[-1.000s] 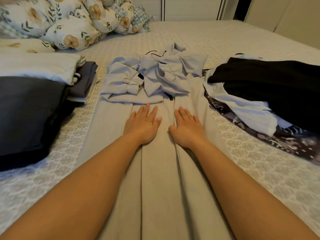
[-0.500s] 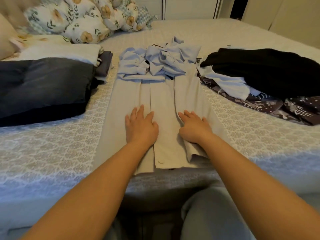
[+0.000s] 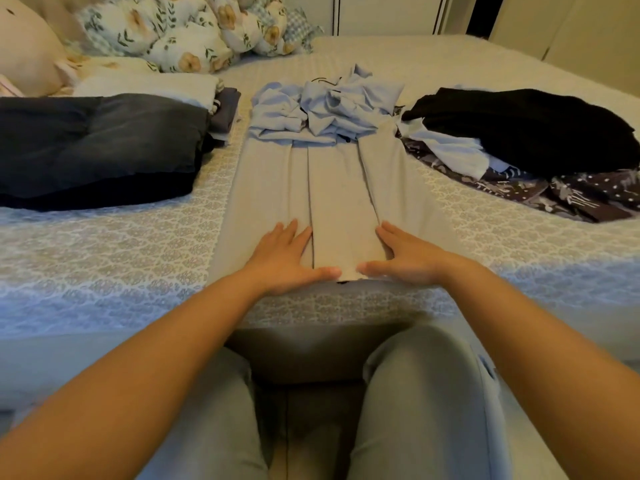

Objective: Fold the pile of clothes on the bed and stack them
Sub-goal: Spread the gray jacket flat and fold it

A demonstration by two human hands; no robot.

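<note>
Both hands flat on near end of beige garment, bed edge.

Beige garment [image 3: 341, 199] lies lengthwise mid-bed [image 3: 114, 258], side panels folded inward over the centre; its far end runs under a crumpled blue shirt [image 3: 325, 112]. Left hand [image 3: 287, 259] rests palm down on the left panel, fingers straight, thumb along the near hem. Right hand [image 3: 408, 259] mirrors it on the right panel, thumb toward the left thumb, tips apart. Neither hand grasps anything; both lie released, pressing cloth. Folded dark stack [image 3: 97, 150] to the left, touching a white folded item [image 3: 145, 86]. Unfolded pile [image 3: 526, 133], black on top, to the right. Floral pillows [image 3: 187, 32] at the head.
</note>
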